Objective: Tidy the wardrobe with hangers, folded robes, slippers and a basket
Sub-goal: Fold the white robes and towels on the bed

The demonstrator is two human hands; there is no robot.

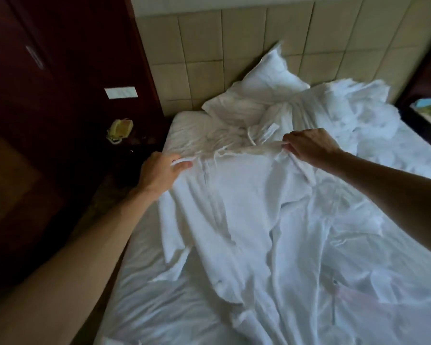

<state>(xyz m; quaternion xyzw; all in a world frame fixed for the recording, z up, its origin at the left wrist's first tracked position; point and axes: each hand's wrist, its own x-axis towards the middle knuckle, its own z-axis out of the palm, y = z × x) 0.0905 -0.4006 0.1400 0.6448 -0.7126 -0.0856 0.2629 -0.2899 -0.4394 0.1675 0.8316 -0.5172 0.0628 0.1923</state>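
On the far left, a yellow telephone (120, 128) sits on the dark nightstand (135, 145). My left hand (161, 172) reaches forward, arm outstretched, fingers pinched on the left shoulder of the white robe (237, 205). The robe lies spread across the bed (144, 302), collar toward the far pillow (264, 90). My right hand (309, 145), wrist bent, knuckles up, pinches the robe's right shoulder.
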